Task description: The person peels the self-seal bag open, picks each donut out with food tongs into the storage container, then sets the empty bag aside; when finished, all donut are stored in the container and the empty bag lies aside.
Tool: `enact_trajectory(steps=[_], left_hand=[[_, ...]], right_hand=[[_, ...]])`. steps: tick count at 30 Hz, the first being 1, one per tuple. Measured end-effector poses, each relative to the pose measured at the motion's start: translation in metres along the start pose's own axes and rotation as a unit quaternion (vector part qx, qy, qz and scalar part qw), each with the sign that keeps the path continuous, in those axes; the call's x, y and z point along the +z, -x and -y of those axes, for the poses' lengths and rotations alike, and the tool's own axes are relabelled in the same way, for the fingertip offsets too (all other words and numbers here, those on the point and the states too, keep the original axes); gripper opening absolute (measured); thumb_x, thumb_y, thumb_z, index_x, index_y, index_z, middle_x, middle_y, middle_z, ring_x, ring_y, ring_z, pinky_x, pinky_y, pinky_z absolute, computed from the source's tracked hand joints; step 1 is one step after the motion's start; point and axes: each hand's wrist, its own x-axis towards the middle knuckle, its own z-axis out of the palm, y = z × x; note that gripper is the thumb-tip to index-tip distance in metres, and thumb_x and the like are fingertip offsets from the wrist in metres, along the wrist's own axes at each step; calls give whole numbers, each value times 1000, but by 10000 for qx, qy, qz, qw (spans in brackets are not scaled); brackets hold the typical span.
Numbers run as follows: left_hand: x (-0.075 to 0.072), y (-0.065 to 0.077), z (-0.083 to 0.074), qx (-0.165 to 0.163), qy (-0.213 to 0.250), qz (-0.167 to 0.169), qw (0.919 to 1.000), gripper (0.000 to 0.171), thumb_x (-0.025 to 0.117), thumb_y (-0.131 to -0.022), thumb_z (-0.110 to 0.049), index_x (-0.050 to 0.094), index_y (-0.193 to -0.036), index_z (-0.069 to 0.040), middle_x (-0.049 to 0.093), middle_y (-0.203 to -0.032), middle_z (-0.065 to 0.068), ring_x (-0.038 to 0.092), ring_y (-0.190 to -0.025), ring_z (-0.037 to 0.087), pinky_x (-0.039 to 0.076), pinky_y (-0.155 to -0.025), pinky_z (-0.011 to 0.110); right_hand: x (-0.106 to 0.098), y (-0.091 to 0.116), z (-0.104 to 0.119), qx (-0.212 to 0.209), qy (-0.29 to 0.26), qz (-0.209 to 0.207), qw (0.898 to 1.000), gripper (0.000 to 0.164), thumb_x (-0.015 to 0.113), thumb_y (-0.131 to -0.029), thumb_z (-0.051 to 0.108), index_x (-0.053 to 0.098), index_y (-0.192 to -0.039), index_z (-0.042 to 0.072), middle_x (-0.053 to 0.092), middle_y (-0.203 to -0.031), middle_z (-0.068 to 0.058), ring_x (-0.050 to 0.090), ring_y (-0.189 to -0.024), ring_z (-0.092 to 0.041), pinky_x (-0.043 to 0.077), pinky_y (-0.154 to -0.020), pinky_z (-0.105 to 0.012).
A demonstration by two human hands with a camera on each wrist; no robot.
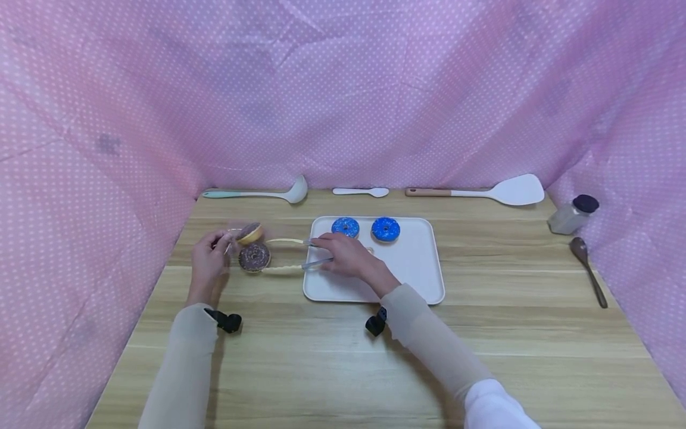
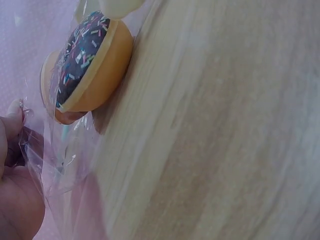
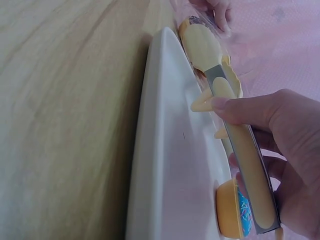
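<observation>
At the left of the table my left hand [image 1: 208, 256] pinches the edge of a clear plastic bag [image 2: 62, 165]. My right hand [image 1: 348, 255] grips a pair of tongs [image 3: 245, 155] with metal sides and cream-coloured tips. The tips reach left, spread on either side of a chocolate donut [image 1: 254, 257] with sprinkles. Just behind it a second chocolate donut [image 1: 250, 234] stands tilted. In the left wrist view, clear film surrounds a chocolate donut [image 2: 85, 65] and a tong tip [image 2: 120, 7] shows above it. Beneath my right hand is a white tray [image 1: 429, 262].
Two blue donuts, one at left [image 1: 345, 226] and one at right [image 1: 386, 229], lie on the tray. Along the back edge are a ladle [image 1: 295, 190], a small white spoon [image 1: 377, 192] and a spatula [image 1: 517, 190]. A black-lidded jar [image 1: 570, 217] and dark spoon [image 1: 584, 256] lie at right.
</observation>
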Motion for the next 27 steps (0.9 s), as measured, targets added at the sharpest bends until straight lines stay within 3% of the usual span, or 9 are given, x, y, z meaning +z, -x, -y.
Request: enact_trajectory(steps=[12, 23, 27], left_hand=[[1, -2, 0, 142, -16, -48, 9999, 30, 56, -97, -25, 66, -107, 2, 62, -99, 9, 52, -80, 0, 44, -67, 8], [3, -1, -1, -54, 124, 34, 9999, 31, 56, -97, -28, 65, -107, 0, 58, -94, 0, 52, -82, 4, 44, -68, 12], [2, -1, -1, 33, 67, -2, 10000, 31, 56, -97, -28, 65, -106, 0, 58, -91, -2, 52, -79, 3, 44, -65, 11]], right_hand=[[0, -9, 6, 1, 190, 173, 9997, 65, 74, -84, 28, 46, -142, 24, 50, -141, -1, 49, -127, -20, 43, -105, -38], [0, -16, 11, 27, 252, 329, 9991, 64, 72, -85, 31, 45, -142, 22, 50, -141, -2, 49, -128, -21, 43, -105, -38], [0, -15, 12, 36, 235, 405, 9989, 63, 71, -87, 32, 44, -143, 22, 49, -142, -2, 49, -128, -21, 44, -104, -37]])
